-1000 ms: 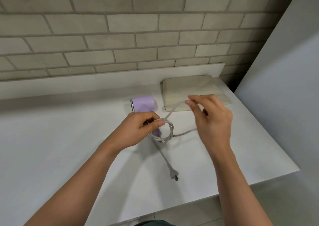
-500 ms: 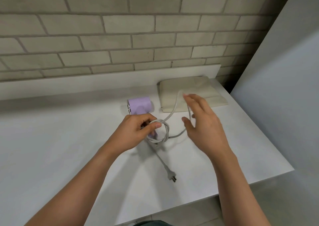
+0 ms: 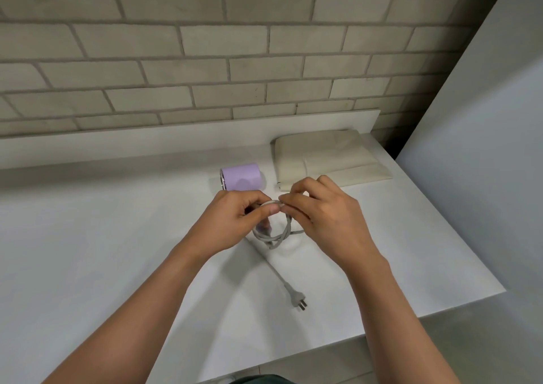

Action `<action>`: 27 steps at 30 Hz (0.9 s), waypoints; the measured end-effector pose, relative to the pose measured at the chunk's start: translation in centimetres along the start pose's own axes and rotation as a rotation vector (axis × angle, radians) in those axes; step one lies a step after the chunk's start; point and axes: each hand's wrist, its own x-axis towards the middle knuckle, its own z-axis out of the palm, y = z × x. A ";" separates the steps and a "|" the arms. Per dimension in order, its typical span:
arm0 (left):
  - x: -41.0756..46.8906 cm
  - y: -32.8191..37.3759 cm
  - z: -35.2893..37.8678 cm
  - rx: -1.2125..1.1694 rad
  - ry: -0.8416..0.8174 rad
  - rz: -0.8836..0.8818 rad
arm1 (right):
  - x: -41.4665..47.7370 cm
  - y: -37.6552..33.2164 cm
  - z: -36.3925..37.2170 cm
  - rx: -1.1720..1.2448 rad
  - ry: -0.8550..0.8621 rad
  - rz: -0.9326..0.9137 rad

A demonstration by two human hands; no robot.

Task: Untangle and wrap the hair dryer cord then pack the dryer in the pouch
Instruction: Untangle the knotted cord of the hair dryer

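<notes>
A lilac hair dryer (image 3: 242,176) lies on the white counter (image 3: 102,251), its handle mostly hidden behind my left hand. Its grey cord (image 3: 274,238) forms small coils just in front of the dryer, and the tail runs toward me to the plug (image 3: 299,301) lying on the counter. My left hand (image 3: 235,222) pinches the top of the coils between thumb and fingers. My right hand (image 3: 320,216) pinches the cord right beside it, fingertips nearly touching the left thumb. A flat beige pouch (image 3: 326,157) lies behind my right hand.
A grey brick wall (image 3: 235,60) and a low white upstand run along the back of the counter. The counter's right edge drops off beside a grey panel (image 3: 484,148). Its front edge is close to my body.
My right hand, open and off the cord half a second ago, has moved left to meet my left hand and pinch the cord. The big loop over the pouch is drawn into the coils.
</notes>
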 end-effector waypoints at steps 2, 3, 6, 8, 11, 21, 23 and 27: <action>0.0 -0.5 0.0 -0.004 0.006 -0.007 | -0.2 0.3 0.2 -0.023 0.026 0.031; 0.1 -0.9 -0.1 0.000 0.011 -0.005 | -0.3 0.6 0.0 -0.019 0.061 0.074; 0.1 -1.4 0.0 0.002 0.006 -0.011 | -0.1 1.7 -0.9 0.023 0.241 0.242; 0.2 -1.2 0.2 -0.023 -0.006 -0.011 | -0.1 2.1 -1.1 0.049 0.317 0.298; 0.4 -0.8 0.6 -0.061 -0.058 0.007 | -0.5 2.2 -0.7 0.151 0.361 0.379; 0.5 -0.5 1.2 0.062 -0.056 0.055 | -1.6 0.7 -0.1 0.075 0.066 0.135; 0.4 -0.1 1.3 0.064 -0.042 0.068 | -1.3 0.2 0.2 0.042 0.019 0.030; 0.5 -0.1 1.2 0.010 -0.012 0.074 | -1.2 0.4 0.6 0.030 0.075 0.048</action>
